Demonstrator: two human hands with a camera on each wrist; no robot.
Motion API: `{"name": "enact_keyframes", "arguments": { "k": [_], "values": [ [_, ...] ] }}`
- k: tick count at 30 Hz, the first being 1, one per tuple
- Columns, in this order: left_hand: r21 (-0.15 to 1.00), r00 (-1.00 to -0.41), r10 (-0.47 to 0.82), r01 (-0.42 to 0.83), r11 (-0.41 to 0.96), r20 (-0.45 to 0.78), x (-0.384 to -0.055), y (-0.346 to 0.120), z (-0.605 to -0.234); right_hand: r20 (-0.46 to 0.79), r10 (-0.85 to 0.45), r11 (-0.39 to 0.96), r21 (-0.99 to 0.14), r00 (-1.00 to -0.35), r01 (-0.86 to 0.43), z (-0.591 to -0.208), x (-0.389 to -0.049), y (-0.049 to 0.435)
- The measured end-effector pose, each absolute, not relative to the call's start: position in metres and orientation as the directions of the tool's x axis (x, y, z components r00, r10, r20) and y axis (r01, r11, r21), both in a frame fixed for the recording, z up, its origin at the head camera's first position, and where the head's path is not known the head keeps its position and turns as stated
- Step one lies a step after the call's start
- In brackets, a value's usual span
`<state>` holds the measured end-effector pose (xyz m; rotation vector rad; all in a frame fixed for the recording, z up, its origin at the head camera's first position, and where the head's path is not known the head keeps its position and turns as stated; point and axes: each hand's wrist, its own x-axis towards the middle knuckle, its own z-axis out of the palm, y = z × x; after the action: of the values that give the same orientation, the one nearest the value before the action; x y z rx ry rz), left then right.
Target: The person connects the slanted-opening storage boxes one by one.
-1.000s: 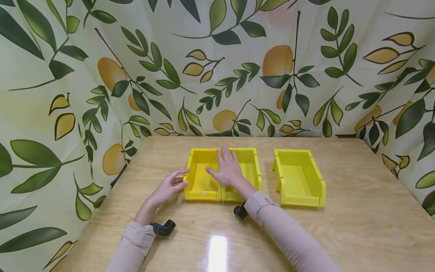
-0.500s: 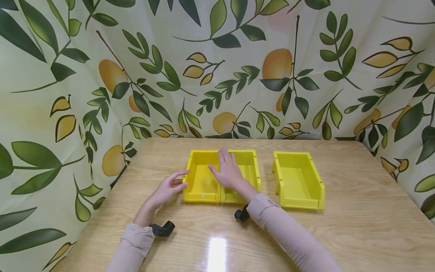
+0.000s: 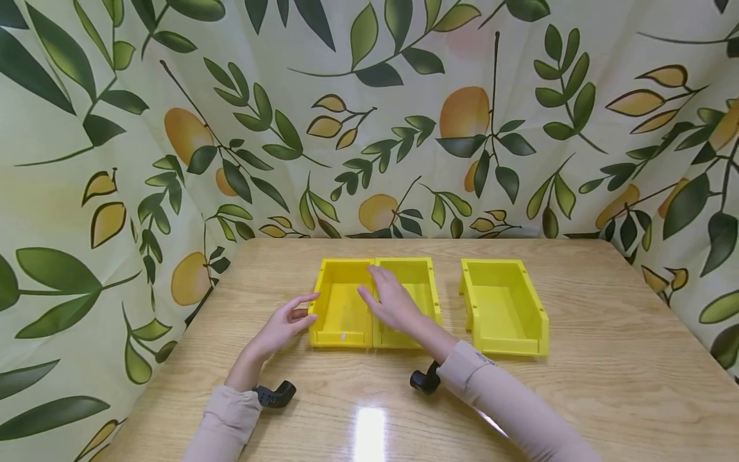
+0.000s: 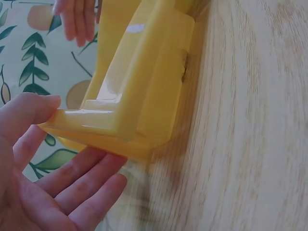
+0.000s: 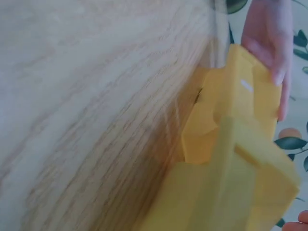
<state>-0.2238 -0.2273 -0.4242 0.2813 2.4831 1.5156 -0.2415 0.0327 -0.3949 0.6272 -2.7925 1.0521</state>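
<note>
Two yellow storage bins stand side by side on the wooden table. My left hand [image 3: 284, 328] is at the outer wall of the left bin [image 3: 342, 308]. In the left wrist view its thumb lies at the bin's rim, with the loosely extended fingers along the outside. A small white mark shows on this bin's front lip. Over the seam between the bins is my right hand [image 3: 394, 301], fingers extended and holding nothing; it partly hides the right bin [image 3: 424, 289]. Whether it touches either bin, I cannot tell. Only its fingertips [image 5: 296, 225] show in the right wrist view.
A third yellow bin [image 3: 505, 308] stands apart to the right on the table [image 3: 600, 359]. Black wrist cameras are on both wrists, the left camera [image 3: 277, 394] and the right camera [image 3: 425, 380]. Behind the table hangs a leaf-patterned cloth [image 3: 404, 96].
My right hand has drawn back slightly toward me and to the right, and its fingers have come closer together. The left hand stays at the left bin, and the bins have not visibly shifted.
</note>
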Motion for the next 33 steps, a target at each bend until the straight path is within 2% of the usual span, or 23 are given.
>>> {"name": "enact_keyframes", "arguments": {
  "k": [13,33],
  "values": [
    [0.896,-0.960,0.261,0.026,0.442,-0.101,-0.223,-0.228,-0.426,0.272,-0.411,0.673,-0.554,-0.870,-0.491,-0.385,-0.214,0.050],
    [0.893,-0.963,0.244,0.011,0.450,-0.112,-0.220,-0.226,-0.424,0.248,-0.431,0.677,-0.547,-0.868,-0.492,-0.395,-0.177,0.090]
  ]
}}
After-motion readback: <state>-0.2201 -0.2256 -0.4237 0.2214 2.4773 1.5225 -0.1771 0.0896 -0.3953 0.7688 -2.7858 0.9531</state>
